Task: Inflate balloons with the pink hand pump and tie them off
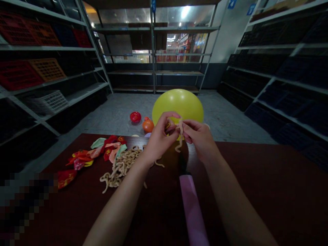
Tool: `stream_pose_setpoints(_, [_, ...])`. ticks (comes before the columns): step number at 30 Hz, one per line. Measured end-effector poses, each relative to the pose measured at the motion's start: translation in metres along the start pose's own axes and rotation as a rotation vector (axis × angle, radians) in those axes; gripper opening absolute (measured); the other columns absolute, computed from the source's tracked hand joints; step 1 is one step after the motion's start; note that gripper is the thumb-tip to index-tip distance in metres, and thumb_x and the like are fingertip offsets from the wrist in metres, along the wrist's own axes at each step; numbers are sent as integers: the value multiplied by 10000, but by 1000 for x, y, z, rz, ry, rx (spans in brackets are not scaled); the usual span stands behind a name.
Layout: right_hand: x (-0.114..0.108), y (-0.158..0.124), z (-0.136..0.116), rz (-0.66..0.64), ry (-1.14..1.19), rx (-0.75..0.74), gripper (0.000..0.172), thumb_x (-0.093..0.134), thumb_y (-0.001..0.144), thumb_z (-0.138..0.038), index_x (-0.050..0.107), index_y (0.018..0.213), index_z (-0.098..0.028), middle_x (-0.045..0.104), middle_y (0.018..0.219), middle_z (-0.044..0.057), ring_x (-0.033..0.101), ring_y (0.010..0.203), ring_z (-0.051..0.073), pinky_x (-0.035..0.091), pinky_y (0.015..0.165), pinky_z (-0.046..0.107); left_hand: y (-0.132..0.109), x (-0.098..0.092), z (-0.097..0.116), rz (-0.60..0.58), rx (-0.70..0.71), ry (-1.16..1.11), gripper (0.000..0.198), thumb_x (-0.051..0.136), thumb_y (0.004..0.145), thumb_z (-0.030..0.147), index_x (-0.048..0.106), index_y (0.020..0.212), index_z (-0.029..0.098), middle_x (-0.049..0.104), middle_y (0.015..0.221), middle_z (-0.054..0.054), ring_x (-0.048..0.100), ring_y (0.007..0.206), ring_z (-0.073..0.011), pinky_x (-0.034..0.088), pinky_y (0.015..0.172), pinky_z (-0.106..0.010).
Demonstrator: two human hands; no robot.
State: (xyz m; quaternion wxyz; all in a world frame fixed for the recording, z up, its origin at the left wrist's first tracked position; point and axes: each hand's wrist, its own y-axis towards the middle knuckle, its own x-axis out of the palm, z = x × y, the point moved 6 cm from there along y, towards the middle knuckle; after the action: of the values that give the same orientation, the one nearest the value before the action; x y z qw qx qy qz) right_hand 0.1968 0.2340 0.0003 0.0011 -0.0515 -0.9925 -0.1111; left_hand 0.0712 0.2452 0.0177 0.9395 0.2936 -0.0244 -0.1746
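Note:
A large yellow inflated balloon is just beyond my hands. My left hand is closed, with a yellow bit like the balloon's neck showing between its fingers. Fingertips of my right hand pinch a short beige cord, whose lower end dangles in a curl. The cord runs up against the left fingers; whether it loops round the neck is hidden. Below the hands lies a purple hand pump with a dark nozzle. Left of my left forearm is a pile of similar beige cords.
Uninflated balloons in red, mint and pink lie on the left of the dark table. Beyond it on the floor are an orange balloon and a red one. Shelves with crates line the left; racks stand behind and right.

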Motion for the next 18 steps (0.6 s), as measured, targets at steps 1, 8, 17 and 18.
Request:
stream_pose_setpoints(1, [-1,0,0,-21,-5,8,308,698,754,-526,672,821,-226,445,535,-64,332,443,64,245,420,249,0,0,2,-36,12,20,293,614,791,88,564,1057,203,462,762,23,423,644,-97,381,586,-221])
stream_pose_setpoints(8, [-7,1,-2,-94,78,59,296,760,670,-487,667,777,-227,487,544,-62,342,442,59,260,411,243,-1,-1,2,-16,9,-27,236,689,776,135,581,967,222,339,668,55,332,560,-88,329,521,-230])
stream_pose_setpoints(17, [-6,-1,-2,-154,30,77,323,767,652,-504,681,751,-208,554,571,-41,394,445,61,285,409,232,-5,5,-4,-81,-90,-136,296,773,709,215,497,812,186,525,772,19,498,630,-73,411,569,-210])
stream_pose_setpoints(18, [-6,-1,-2,-149,-3,59,328,757,661,-513,681,756,-208,562,577,-38,397,443,62,287,407,232,-5,5,-3,-89,-69,-128,296,783,701,221,505,796,182,544,777,15,510,639,-77,416,576,-211])
